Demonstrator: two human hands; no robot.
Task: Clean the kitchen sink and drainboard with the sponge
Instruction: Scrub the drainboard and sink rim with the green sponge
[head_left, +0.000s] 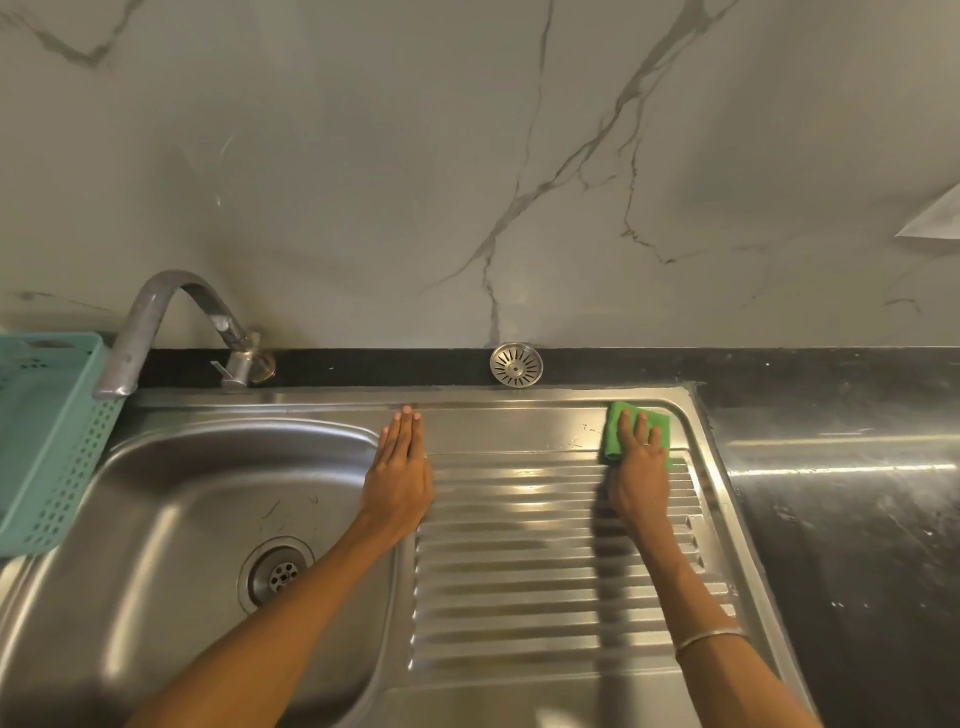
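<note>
Marble-veined wall panelling (467, 156) is rising behind a dark bench (841, 519) carrying a steel sink (171, 519), and every place below is being given relative to that sink. Its ribbed drainboard (545, 571) is lying just to the right. A teal basket (47, 441) is sitting at the left edge, a tap (156, 322) is arching over the back rim, and a loose strainer (517, 365) is resting behind the drainboard. Well to the right, at the drainboard's far corner, the green sponge (615, 441) is being pressed flat under the right hand (641, 462), fingers straight and spread. The left hand (400, 467) is resting flat on the divider, holding nothing. With both arms reaching far forward, the sponge is probably at risk of slipping from under the uncurled fingers across the ridges.
</note>
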